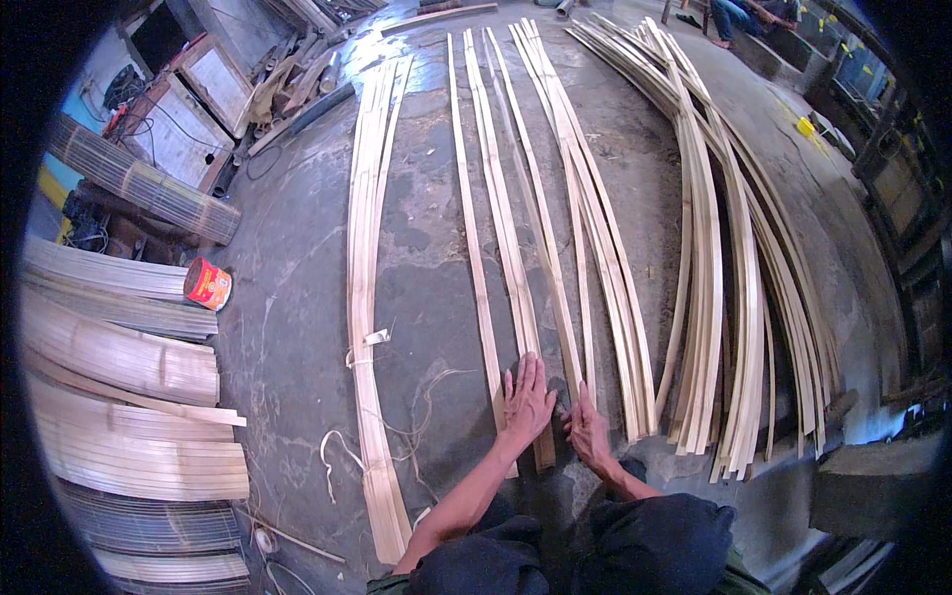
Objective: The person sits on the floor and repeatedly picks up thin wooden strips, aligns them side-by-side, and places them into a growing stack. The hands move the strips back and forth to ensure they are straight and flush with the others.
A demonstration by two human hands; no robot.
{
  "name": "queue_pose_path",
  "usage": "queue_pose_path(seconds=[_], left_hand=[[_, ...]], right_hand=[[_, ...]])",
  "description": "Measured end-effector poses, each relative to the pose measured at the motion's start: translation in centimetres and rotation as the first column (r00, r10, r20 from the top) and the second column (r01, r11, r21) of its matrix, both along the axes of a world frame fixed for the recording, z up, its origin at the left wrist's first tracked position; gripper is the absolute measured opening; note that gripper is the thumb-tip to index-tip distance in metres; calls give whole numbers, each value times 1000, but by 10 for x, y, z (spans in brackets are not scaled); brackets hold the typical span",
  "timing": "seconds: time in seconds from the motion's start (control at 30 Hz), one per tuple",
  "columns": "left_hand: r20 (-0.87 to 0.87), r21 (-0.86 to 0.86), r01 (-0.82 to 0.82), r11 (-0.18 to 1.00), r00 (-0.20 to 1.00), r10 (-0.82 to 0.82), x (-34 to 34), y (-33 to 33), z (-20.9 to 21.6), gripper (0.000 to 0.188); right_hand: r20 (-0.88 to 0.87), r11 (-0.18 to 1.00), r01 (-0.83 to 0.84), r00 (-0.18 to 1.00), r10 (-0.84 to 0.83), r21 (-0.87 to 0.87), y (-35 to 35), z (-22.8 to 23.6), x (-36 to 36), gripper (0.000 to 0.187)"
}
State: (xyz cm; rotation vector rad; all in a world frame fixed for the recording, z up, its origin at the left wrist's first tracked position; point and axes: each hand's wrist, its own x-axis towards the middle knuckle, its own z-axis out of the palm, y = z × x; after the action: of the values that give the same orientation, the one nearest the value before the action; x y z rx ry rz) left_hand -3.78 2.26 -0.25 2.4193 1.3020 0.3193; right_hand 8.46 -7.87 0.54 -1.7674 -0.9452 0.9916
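Observation:
Long pale strips, which look like split bamboo, lie lengthwise on the floor in front of me. My left hand [529, 405] rests flat, fingers stretched out, on the near end of a narrow group of strips [506, 238]. One single strip [472, 238] runs just left of that group. Beside it my right hand [589, 432] closes round the near end of another bamboo strip [543, 243]; its fingertips are partly hidden. Further right lies a thicker group of strips [607, 248]. On the left, a bundle [364, 238] is tied with a thin pale band [360, 359].
A large pile of strips [729, 248] spreads at the right. Along the left edge lie slatted rolls [129, 347] and a red tin [208, 284]. Scrap wood [288, 94] leans at the far left. A person [749, 20] sits at the far right. Loose fibres [421, 416] lie near the tied bundle.

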Motion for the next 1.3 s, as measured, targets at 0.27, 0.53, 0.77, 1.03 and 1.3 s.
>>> queue_pose_path(seconds=[0.27, 0.53, 0.77, 1.03, 1.3], left_hand=[[3, 0, 18, 1000, 1000, -18, 3, 2, 1, 66], [46, -45, 7, 999, 999, -4, -1, 6, -4, 66], [42, -74, -5, 997, 999, 8, -2, 6, -1, 65], [75, -30, 17, 999, 997, -14, -1, 6, -6, 65], [50, -83, -9, 997, 999, 13, -4, 9, -8, 67]], right_hand=[[-50, 997, -71, 996, 72, 22, -2, -8, 3, 53], [-173, 987, -111, 981, 89, -117, 7, 6, -9, 51], [114, 982, -188, 976, 186, 5, 5, -12, -3, 54], [389, 915, -327, 831, 398, -238, 12, -7, 10, 55], [390, 897, -363, 810, 438, -252, 18, 3, 9, 56]])
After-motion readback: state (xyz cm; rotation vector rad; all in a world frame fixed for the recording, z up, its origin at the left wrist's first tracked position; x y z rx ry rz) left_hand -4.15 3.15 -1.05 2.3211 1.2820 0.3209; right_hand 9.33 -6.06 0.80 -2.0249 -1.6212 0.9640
